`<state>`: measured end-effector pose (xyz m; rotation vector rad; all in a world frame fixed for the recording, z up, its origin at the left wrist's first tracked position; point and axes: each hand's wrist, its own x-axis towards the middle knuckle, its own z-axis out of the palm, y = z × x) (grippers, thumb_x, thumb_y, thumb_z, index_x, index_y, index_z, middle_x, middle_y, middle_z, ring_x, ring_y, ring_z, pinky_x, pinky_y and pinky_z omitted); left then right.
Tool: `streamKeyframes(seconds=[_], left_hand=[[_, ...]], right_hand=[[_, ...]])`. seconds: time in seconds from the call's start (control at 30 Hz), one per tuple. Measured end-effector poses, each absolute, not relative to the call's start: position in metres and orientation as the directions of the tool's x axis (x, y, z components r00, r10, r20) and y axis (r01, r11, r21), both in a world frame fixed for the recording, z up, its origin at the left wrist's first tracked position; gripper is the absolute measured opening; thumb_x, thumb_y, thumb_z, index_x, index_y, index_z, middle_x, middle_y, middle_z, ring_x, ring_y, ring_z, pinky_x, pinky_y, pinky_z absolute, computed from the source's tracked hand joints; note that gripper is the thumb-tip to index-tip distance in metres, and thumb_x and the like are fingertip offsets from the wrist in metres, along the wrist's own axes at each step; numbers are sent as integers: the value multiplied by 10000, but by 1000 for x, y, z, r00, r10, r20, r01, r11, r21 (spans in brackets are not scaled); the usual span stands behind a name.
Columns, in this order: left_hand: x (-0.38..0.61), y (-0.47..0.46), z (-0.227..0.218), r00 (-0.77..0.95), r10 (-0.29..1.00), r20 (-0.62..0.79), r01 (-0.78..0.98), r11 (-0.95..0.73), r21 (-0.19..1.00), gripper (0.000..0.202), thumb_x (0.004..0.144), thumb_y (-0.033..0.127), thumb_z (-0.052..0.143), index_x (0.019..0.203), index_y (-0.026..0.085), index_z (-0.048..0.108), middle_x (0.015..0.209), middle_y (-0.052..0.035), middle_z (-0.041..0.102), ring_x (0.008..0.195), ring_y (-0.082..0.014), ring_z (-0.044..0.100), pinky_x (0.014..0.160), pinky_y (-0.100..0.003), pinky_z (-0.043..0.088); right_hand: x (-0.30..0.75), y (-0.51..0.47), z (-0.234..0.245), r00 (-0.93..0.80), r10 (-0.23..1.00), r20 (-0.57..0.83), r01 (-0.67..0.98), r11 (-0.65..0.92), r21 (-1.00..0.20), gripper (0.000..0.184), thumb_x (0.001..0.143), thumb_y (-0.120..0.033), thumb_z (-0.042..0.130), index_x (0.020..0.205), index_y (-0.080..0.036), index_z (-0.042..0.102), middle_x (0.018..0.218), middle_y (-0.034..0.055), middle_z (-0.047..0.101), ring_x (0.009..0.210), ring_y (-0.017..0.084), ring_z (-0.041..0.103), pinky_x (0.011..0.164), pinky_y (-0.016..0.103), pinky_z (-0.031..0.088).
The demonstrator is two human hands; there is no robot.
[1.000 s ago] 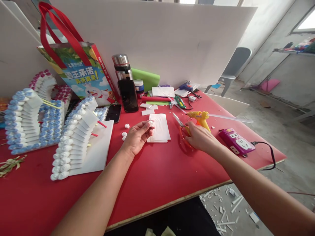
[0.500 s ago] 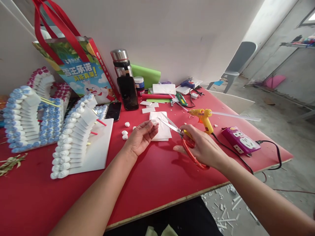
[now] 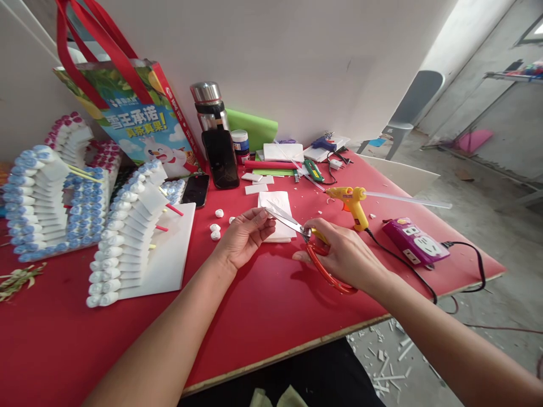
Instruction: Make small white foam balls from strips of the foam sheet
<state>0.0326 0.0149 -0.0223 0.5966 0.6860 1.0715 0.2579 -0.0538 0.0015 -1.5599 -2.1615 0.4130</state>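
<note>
Scissors (image 3: 306, 232) have come closer to the left hand (image 3: 244, 237) since the earlier frame, their blades now nearer together. Between our left thumb and fingertips we pinch a small white piece (image 3: 268, 213), mostly hidden, beside the blade tips and before the folded white sheets (image 3: 285, 231); our right hand (image 3: 345, 254) is curled round the handles. For good control, we judge it best to steady the piece, keep fingertips off the blades and squeeze gently.

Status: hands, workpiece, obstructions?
Left hand pinching small white piece, mostly hidden.
Right hand holding scissors, blades close to piece.
Glue gun beyond right hand, clear of blades.
</note>
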Motion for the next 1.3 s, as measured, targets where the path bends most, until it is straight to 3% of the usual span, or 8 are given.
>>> streamKeyframes(seconds=[0.37,0.63,0.83,1.03,1.17,1.3], left_hand=[[33,14,-21,313,929,-200,-579,353,735,194,674,146,880,802,111,739,752,-26,729,706,-115,713,705,-204,615],[33,13,-20,308,928,-208,-571,356,740,185,663,134,884,780,108,744,726,-25,726,699,-116,717,696,-203,622],[35,12,-18,330,921,-207,-540,364,759,207,653,163,897,799,115,760,742,-32,735,685,-113,717,684,-187,615],[37,10,-15,362,916,-175,-497,349,795,213,687,201,881,848,113,773,795,-40,737,681,-89,698,699,-172,599],[38,8,-13,349,925,-152,-481,316,818,211,692,190,875,866,121,776,792,-37,734,686,-83,692,716,-170,588],[39,6,-11,330,936,-124,-476,278,834,212,681,171,876,865,142,776,793,-26,732,708,-89,694,744,-180,581]], right_hand=[[259,-56,-6,-264,942,206,780,334,-529,319,895,-465,640,1101,-231,573,609,-64,475,546,125,439,537,238,318],[259,-60,-5,-306,910,279,800,405,-444,332,921,-464,609,1124,-201,588,762,-7,620,601,133,493,561,250,326],[262,-67,-7,-252,940,230,789,337,-513,411,900,-562,616,1116,-213,591,647,-48,541,543,116,432,537,241,320],[270,-73,-6,-142,983,113,745,181,-642,334,892,-529,635,1039,-238,560,584,-81,416,509,104,368,502,228,303],[277,-75,8,-206,975,85,702,208,-681,389,912,-526,604,1153,-232,516,663,-59,473,558,121,430,529,237,342],[274,-78,15,-272,954,127,788,296,-539,521,880,-592,620,1238,-226,523,862,23,595,682,163,534,617,273,406]])
